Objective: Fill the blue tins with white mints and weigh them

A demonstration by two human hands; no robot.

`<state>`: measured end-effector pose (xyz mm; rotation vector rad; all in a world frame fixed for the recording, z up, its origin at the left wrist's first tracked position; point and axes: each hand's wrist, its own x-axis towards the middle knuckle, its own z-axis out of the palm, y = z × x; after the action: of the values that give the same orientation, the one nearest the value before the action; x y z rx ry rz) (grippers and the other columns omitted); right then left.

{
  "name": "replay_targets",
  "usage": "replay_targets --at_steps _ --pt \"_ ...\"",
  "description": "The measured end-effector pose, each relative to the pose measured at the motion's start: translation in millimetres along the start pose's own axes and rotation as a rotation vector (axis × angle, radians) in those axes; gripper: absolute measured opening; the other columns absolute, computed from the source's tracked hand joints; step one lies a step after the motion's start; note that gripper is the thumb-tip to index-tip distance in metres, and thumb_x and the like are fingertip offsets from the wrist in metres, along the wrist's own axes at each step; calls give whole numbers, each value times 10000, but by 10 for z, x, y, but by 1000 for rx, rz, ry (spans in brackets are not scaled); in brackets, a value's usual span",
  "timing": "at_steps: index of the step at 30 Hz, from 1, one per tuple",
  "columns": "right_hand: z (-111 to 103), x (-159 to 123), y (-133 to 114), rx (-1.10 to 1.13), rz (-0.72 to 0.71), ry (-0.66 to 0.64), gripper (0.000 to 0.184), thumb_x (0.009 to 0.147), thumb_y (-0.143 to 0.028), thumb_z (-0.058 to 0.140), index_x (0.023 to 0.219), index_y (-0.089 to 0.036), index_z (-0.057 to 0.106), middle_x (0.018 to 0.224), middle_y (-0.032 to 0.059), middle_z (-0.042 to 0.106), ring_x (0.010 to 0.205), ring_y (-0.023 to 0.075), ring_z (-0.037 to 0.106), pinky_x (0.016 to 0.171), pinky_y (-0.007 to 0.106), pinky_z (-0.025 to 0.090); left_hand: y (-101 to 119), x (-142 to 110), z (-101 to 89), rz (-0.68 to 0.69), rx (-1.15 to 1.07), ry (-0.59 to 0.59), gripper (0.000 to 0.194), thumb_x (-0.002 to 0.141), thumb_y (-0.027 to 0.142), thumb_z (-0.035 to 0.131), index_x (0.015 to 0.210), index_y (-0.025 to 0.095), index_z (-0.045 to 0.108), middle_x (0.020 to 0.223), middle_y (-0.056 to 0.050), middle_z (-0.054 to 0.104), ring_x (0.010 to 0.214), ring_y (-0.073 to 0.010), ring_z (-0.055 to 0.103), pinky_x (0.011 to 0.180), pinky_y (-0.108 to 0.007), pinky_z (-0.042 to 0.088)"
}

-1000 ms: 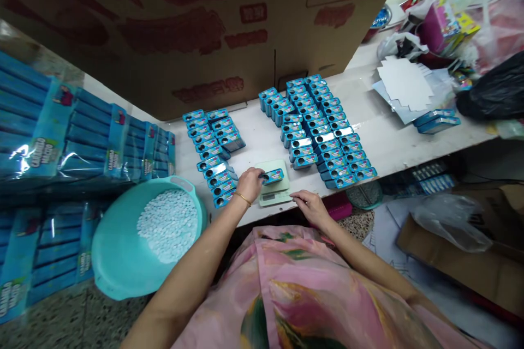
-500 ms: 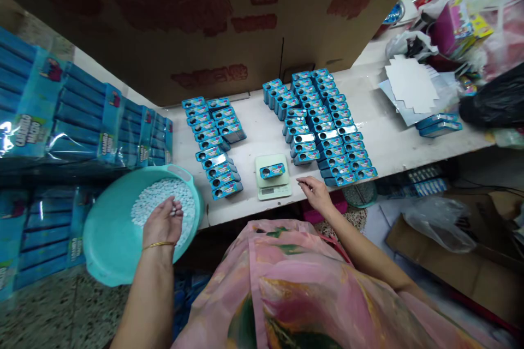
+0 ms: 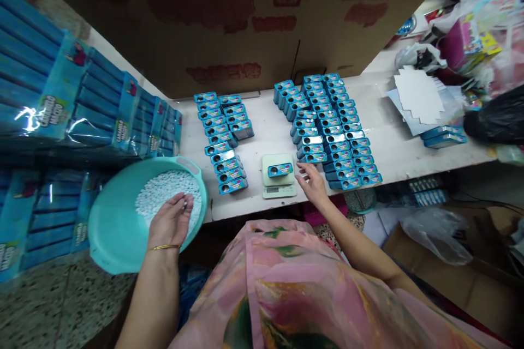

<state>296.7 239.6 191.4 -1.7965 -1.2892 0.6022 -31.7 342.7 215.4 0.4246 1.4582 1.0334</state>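
Note:
My left hand [image 3: 172, 220] reaches into a teal basin [image 3: 114, 229] of small white tablets [image 3: 164, 193], fingers pinched together on some tablets. A small blue tin [image 3: 280, 169] with a round hole lies on a pale green scale [image 3: 279, 176] at the table's front edge. My right hand [image 3: 311, 181] hovers just right of the scale, fingers loosely spread and holding nothing. Rows of the same blue tins stand to the left [image 3: 223, 139] and to the right [image 3: 331, 131] of the scale.
Shrink-wrapped blue packs [image 3: 82, 114] are stacked at the left. A large cardboard box [image 3: 245, 16] stands behind the white table [image 3: 388, 147]. White card sheets [image 3: 417, 95], two flat tins [image 3: 444, 136], bags and clutter fill the right; boxes and plastic lie on the floor.
My left hand left the tin on the scale and moved into the basin, closing on tablets. My right hand shifted up beside the scale.

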Motion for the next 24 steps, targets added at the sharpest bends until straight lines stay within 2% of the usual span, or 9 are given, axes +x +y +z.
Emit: replay_targets --at_steps 3,6,8,10,12,15,17,21,24 --pt "28 14 -42 -3 -9 -5 292 760 -192 476 1046 -192 539 1000 68 532 794 130 527 631 238 470 -95 -106 302 168 338 -200 173 589 111 615 755 153 590 717 -15 611 688 -125 563 667 -252 470" --pt "34 -11 -52 -3 -10 -21 257 767 -193 470 1006 -186 565 964 64 562 817 137 538 650 242 469 -207 -205 769 478 832 -446 136 658 209 589 787 172 609 768 -19 611 715 -148 549 714 -299 445" --pt "24 -57 -34 -6 2 -22 246 770 -197 470 992 -183 575 947 62 577 822 142 543 651 245 468 -267 -266 1091 688 1045 -610 116 711 185 525 796 175 603 806 -34 607 784 -162 546 754 -305 426" --pt "3 -123 1 -9 24 -14 234 771 -201 472 975 -180 585 927 61 589 811 143 547 643 247 467 -326 -312 1361 843 1212 -696 155 750 152 460 829 167 592 850 -57 598 828 -170 541 767 -304 419" --pt "-25 -197 46 -6 45 -4 217 774 -206 469 948 -178 596 900 59 598 804 145 551 636 246 465 -394 -332 1544 923 1352 -750 189 767 128 419 857 160 583 887 -76 585 832 -173 543 751 -301 424" --pt "-73 -293 110 2 68 1 199 778 -207 462 909 -178 609 878 59 605 799 147 555 633 247 463 -511 -308 1657 949 1478 -798 198 767 113 413 862 160 580 898 -83 574 818 -175 551 731 -295 431" --pt "-101 -331 144 -1 80 -2 199 778 -207 458 902 -181 611 881 59 605 794 147 556 631 249 462 -579 -278 1666 946 1455 -816 197 752 111 444 883 167 579 915 -77 575 841 -174 549 750 -290 429" --pt "-130 -328 200 -17 82 -18 199 781 -217 453 896 -184 612 873 57 606 793 149 556 628 252 461 -599 -257 1637 915 1234 -796 239 711 96 499 922 178 578 952 -67 582 875 -168 541 790 -289 420" --pt "-134 -293 242 -28 52 -37 199 783 -231 454 896 -182 610 866 56 608 795 153 555 634 259 460 -466 -219 1502 896 1039 -680 174 727 153 498 868 178 596 888 -61 594 829 -161 548 774 -284 424"
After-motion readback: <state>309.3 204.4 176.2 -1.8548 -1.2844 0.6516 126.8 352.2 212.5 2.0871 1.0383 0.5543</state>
